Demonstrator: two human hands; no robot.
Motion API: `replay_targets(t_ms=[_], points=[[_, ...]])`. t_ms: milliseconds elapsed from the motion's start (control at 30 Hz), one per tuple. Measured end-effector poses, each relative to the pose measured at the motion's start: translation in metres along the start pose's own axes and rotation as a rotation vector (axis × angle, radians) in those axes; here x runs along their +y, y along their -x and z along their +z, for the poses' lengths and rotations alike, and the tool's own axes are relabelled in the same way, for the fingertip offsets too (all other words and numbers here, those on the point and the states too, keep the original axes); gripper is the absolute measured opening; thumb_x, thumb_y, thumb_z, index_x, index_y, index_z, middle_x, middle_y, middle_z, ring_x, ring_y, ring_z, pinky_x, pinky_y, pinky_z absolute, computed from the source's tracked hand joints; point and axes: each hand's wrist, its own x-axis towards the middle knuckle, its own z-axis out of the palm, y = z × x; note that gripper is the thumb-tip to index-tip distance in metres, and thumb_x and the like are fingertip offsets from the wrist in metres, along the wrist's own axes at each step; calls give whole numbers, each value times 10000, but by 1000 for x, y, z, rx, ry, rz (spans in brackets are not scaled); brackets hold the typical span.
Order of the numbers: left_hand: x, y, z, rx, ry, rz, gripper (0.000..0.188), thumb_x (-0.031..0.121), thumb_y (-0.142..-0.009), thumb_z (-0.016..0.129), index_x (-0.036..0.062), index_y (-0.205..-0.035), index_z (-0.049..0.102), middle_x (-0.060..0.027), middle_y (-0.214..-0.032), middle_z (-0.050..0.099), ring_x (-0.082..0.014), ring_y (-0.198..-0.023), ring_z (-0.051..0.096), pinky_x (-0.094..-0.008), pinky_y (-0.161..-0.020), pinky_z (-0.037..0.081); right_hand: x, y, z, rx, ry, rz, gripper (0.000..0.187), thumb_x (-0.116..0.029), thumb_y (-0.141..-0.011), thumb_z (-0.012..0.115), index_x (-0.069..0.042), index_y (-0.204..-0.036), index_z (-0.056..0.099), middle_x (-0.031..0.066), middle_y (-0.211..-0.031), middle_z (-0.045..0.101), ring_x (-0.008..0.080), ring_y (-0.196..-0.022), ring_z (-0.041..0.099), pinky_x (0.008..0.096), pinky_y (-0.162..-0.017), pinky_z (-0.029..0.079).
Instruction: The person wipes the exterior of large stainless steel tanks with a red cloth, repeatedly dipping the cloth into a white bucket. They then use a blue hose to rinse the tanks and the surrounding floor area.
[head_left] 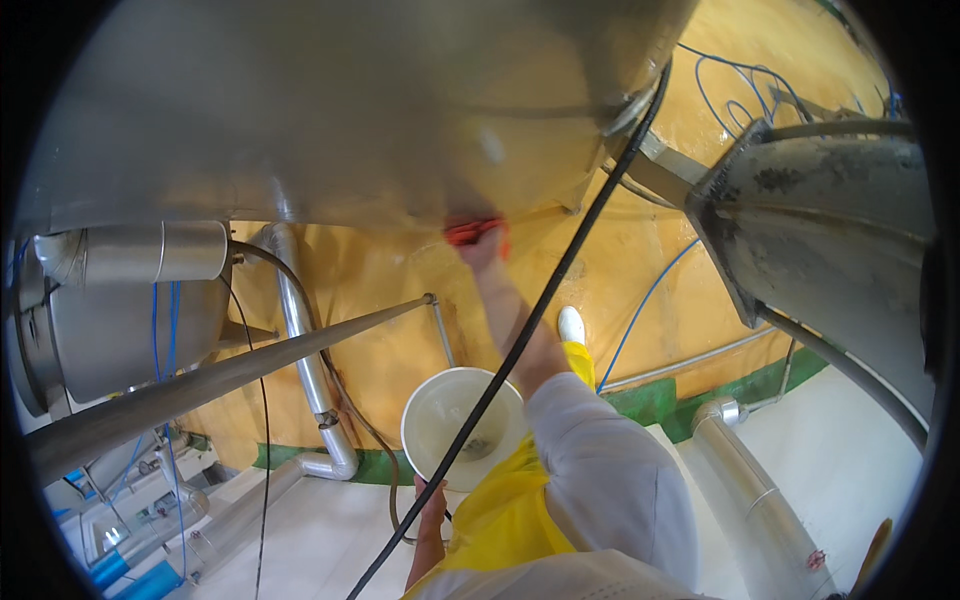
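Observation:
My right arm stretches forward, and my right hand (482,248) is closed on a red scrubber (466,232), its exact kind blurred. The scrubber meets the lower edge of a large steel tank (330,120), whose shiny surface mirrors it. Close to my body, my left hand (431,500) is closed on the near side of a white bucket (415,425). The bucket tilts toward me, with a little something at its bottom that I cannot make out. Part of the bucket and my left fingers are hidden from view.
A black hose (560,270) crosses diagonally in front of my arm. To the left run a grey rail (250,370) and a shiny pipe (300,300). A dark steel vessel (820,210) stands at the right. Blue tubing (645,298) lies on the yellow floor (640,240).

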Motion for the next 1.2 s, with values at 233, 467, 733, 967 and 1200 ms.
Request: replay_targets(t_ms=[233,467,733,967,1200], points=[[-55,21,12,67,95,25,425,161,-744,614,15,-1132,517,-78,-812,538,-192,-641,478,-338,-596,388,-155,76,122,-222,621,-885,463,-521,-1010,302,-142,-1096,554,-11,-716,533,150,-481,478,314,-388,413],[-16,38,21,29,210,-110,388,149,-758,597,59,-1117,481,-54,-765,500,-147,-501,433,-302,-456,375,27,92,80,113,829,-1105,375,-365,-1063,377,-85,-1306,439,81,-1072,573,200,-897,574,367,-796,508],[-28,51,26,38,215,-63,390,147,-770,579,73,-1137,468,-46,-726,486,-123,-391,387,-285,-352,337,-22,66,92,29,505,-982,360,-388,-1064,371,-92,-1252,454,48,-1011,566,183,-867,563,338,-797,498],[-30,43,33,-21,226,-8,415,140,-739,613,15,-1125,524,-76,-978,587,-199,-888,534,-317,-808,444,-29,25,36,223,273,-566,355,-408,-1065,365,-98,-1205,468,19,-957,560,168,-840,554,313,-797,490],[-30,45,32,3,171,-92,443,133,-739,615,-9,-1149,525,-98,-1005,591,-220,-910,545,-339,-832,446,-54,51,69,-2,481,-735,412,-498,-1022,386,-151,-1151,566,-5,-993,612,158,-926,594,321,-833,507]])
